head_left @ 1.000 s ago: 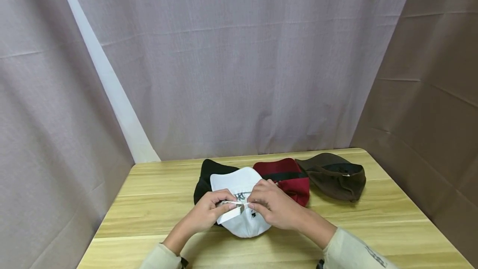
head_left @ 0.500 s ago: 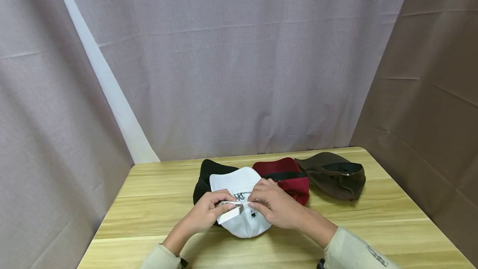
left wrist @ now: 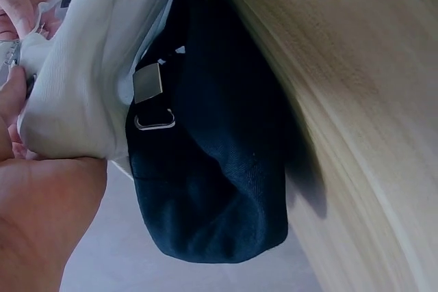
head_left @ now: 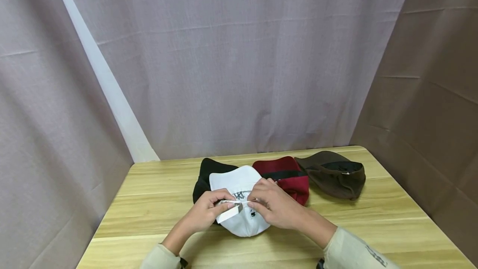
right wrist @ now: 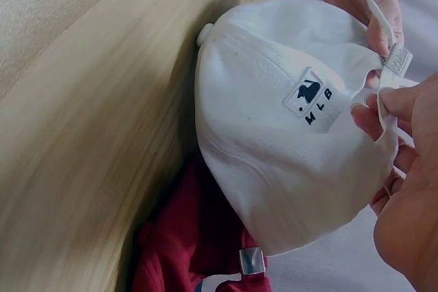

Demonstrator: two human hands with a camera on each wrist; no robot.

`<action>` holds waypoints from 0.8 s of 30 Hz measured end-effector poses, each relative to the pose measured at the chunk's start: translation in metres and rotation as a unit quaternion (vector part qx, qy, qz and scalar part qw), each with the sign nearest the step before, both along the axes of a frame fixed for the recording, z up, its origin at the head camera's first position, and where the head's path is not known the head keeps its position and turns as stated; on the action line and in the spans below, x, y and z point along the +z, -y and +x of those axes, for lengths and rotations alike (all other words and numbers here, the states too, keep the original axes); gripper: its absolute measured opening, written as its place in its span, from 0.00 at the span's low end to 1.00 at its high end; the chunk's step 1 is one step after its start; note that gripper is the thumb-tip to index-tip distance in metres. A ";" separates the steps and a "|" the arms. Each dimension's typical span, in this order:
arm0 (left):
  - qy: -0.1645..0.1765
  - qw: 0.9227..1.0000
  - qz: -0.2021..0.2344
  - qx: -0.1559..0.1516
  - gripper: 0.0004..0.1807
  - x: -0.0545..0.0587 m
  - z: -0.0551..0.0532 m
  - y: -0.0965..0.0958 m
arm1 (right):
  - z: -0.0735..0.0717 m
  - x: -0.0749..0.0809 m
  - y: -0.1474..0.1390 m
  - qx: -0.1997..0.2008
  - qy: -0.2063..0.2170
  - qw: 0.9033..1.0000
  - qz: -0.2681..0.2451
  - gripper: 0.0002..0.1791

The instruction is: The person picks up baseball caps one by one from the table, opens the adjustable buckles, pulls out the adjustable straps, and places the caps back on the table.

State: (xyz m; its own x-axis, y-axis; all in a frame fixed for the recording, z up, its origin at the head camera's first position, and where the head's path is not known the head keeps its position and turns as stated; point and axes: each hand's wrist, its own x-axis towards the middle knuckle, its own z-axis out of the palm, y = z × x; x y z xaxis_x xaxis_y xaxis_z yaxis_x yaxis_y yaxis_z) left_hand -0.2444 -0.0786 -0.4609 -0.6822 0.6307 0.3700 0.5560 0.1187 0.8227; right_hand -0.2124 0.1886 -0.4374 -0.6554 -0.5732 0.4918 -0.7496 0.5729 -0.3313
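Observation:
A white baseball cap (head_left: 248, 223) sits with its brim away from me and its back strap toward me. Thumb and fingers of my left hand (head_left: 209, 211) pinch the strap on the left, by its small metal buckle (head_left: 240, 207). A loose white strap end (head_left: 228, 215) sticks out below those fingers. On the other side, my right hand (head_left: 274, 204) pinches the strap (right wrist: 388, 111) between thumb and fingertips. The right wrist view shows a small batter logo (right wrist: 306, 94) with MLB letters beside the cap's back opening.
Behind the white cap lies a black cap (head_left: 203, 182), whose metal strap buckle (left wrist: 148, 83) shows in the left wrist view. A dark red cap (head_left: 295, 186) is to its right, then a brown cap (head_left: 336, 182). All are on a wooden table (head_left: 157, 202), with grey curtains (head_left: 239, 74) behind.
Both hands keep their hold on the strap in nearly the same place. The metal buckle has shifted very slightly left, toward the left fingertips.

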 end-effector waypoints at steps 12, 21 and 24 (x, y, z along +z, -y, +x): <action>0.000 1.000 0.008 -0.010 0.06 0.000 0.000 0.001 | 0.002 0.003 0.007 0.003 0.006 1.000 -0.005 0.03; -0.007 1.000 0.007 -0.001 0.06 0.001 0.000 0.000 | 0.002 0.005 0.015 0.017 -0.022 1.000 -0.004 0.05; -0.006 1.000 0.007 -0.003 0.06 0.001 -0.001 0.000 | 0.001 0.005 0.015 0.022 -0.040 0.999 -0.004 0.05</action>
